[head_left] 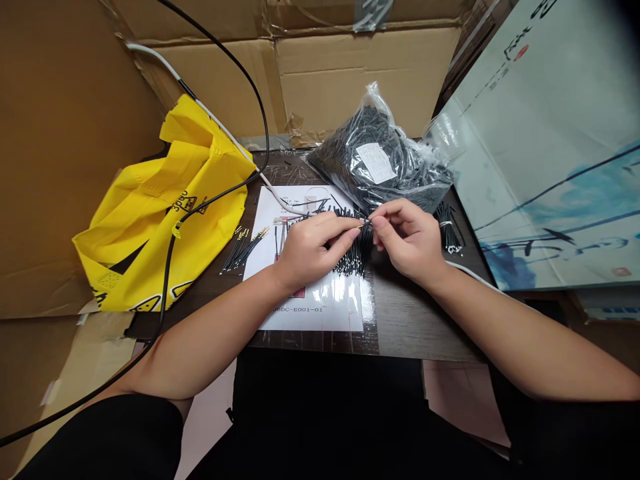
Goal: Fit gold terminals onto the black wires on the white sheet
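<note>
My left hand (313, 252) grips a bunch of short black wires (354, 259) above a laminated printed sheet (320, 303). My right hand (407, 241) pinches a thin black wire with a gold tip (364, 224), close to the left fingertips. Beside the sheet's left part lie several loose black wires with gold terminals (243, 249). Behind my hands sits a clear plastic bag packed with black wires (373, 160), bearing a white label. A small bound bundle of black wires (449, 228) lies to the right of my right hand.
All this rests on a dark wood-grain table (420, 320). A yellow printed bag (160, 220) lies at the left, crossed by a black cable (173, 287) and a white cable (220, 133). Cardboard sheets (350, 80) stand behind and left; a large printed box (545, 147) stands right.
</note>
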`<move>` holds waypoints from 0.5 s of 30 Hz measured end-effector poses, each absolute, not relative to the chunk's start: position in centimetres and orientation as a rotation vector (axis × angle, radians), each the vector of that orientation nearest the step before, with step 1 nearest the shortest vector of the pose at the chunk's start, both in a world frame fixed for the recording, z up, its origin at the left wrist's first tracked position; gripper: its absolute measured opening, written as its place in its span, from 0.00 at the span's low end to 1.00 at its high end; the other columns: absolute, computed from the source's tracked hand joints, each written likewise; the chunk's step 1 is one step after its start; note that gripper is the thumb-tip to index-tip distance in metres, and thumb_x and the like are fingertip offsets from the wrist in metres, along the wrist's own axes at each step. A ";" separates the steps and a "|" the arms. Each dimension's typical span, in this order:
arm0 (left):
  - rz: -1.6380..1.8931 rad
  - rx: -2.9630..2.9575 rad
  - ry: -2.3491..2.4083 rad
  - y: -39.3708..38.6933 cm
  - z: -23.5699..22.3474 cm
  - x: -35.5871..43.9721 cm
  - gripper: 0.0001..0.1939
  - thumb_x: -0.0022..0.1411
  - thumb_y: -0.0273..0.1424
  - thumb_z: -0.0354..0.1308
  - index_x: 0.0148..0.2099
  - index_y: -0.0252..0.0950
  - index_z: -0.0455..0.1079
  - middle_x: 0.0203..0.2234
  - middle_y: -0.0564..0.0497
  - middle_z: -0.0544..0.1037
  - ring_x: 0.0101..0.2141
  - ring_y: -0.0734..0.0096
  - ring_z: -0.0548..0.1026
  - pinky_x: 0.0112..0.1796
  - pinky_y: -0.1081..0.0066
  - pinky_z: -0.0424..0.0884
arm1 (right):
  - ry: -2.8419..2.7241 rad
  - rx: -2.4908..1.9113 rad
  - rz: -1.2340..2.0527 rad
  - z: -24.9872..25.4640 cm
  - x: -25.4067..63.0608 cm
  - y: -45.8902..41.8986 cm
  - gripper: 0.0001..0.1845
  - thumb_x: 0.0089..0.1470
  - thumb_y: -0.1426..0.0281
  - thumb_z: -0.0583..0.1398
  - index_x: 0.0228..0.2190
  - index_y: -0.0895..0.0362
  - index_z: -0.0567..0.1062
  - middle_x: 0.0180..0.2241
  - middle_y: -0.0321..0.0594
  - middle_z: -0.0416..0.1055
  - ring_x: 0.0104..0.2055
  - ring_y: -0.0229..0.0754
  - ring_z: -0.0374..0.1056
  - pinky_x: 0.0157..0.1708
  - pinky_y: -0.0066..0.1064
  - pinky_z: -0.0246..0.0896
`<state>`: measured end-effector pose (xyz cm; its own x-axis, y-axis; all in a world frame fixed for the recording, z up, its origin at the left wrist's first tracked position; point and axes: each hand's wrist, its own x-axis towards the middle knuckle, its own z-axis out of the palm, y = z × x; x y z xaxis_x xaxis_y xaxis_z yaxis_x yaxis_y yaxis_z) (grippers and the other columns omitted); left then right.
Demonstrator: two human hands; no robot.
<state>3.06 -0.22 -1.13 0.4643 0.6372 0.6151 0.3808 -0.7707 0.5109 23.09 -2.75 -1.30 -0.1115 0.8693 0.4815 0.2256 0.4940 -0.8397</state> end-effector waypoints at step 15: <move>1.208 2.439 0.861 -0.3 -1.2 3.1 0.11 0.66 0.34 0.58 0.48 0.39 0.78 0.26 0.53 0.77 0.27 0.80 0.71 0.31 0.76 0.66 | -1.580 -0.973 0.755 -1.2 22.8 -2.9 0.06 0.61 0.64 0.61 0.36 0.54 0.73 0.22 0.31 0.68 0.22 0.32 0.65 0.23 0.27 0.63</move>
